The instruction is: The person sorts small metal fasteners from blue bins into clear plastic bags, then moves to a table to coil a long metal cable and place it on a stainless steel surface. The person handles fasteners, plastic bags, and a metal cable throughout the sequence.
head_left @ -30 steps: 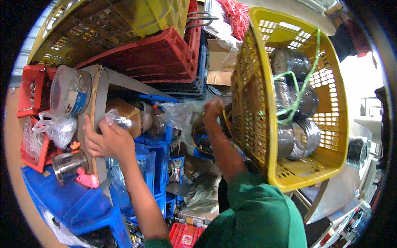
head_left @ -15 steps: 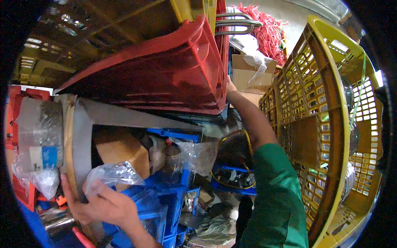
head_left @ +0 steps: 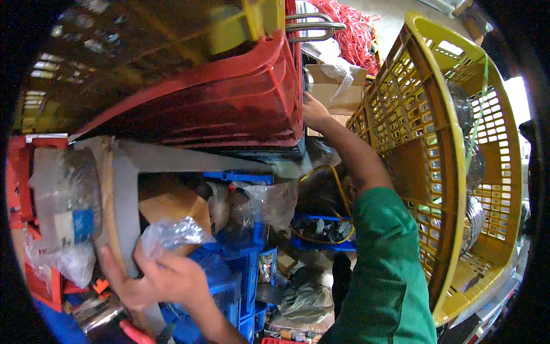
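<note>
At the lower left, my left hand (head_left: 166, 280) has a crumpled clear plastic bag (head_left: 177, 234) between its fingers, with one finger stretched toward the wooden edge (head_left: 109, 200) of a grey table. Motion smears this hand a little. My right arm, in a green sleeve, reaches far forward. My right hand (head_left: 315, 112) is against the right end of a red plastic crate (head_left: 217, 103); its fingers are mostly hidden there. Beyond the left hand lies a brown cardboard piece (head_left: 172, 209) inside a dark opening.
A tall yellow slatted crate (head_left: 452, 172) with wrapped coils stands at the right. Blue bins (head_left: 223, 286) sit below the table. A clear bag-wrapped bundle (head_left: 63, 195) is at the left. Red strands (head_left: 349, 28) and an open cardboard box (head_left: 338, 86) lie at the back.
The view has shifted slightly. My left hand and the plastic bag have moved a little to the right. My right hand stays by the crate's end and shows more than before.
</note>
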`<action>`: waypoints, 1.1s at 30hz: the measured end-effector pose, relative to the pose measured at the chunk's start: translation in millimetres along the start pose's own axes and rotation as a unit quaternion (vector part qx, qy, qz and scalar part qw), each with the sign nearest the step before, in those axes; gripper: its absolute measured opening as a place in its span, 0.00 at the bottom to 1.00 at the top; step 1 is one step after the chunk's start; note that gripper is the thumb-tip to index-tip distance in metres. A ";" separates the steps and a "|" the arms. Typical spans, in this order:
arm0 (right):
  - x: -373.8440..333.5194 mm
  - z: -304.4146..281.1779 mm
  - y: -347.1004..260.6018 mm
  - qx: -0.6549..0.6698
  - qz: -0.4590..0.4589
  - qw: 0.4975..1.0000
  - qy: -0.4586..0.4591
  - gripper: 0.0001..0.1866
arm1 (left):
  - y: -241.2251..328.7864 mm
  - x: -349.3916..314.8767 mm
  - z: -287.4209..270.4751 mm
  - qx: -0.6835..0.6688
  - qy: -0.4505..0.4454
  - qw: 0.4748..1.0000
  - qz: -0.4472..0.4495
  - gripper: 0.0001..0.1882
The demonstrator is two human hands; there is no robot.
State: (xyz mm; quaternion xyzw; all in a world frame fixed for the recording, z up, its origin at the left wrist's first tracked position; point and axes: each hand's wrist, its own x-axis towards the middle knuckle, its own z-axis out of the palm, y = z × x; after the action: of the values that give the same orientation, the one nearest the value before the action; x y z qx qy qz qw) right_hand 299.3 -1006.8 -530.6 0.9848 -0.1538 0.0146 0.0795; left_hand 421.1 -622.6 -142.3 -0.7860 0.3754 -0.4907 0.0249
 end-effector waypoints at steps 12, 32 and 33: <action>-110.9 -85.6 -113.0 0.277 0.367 0.883 0.092 0.09 | 1.3 -7.0 -22.1 -0.125 -0.081 0.985 -0.093 0.08; -458.8 -521.9 -179.1 0.686 0.223 0.664 0.197 0.19 | 16.9 73.1 -214.1 -0.457 0.025 0.799 -0.389 0.22; -483.7 -536.3 -163.1 0.762 0.228 0.583 0.169 0.19 | 19.6 81.0 -236.4 -0.446 0.100 0.817 -0.351 0.24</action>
State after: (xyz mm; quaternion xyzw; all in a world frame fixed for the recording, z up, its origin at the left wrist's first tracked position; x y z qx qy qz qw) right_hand -113.8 -621.7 -51.8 0.5966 -0.2900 0.3101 -0.6810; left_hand 242.5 -608.5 33.0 -0.7361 0.2520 -0.3205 -0.5402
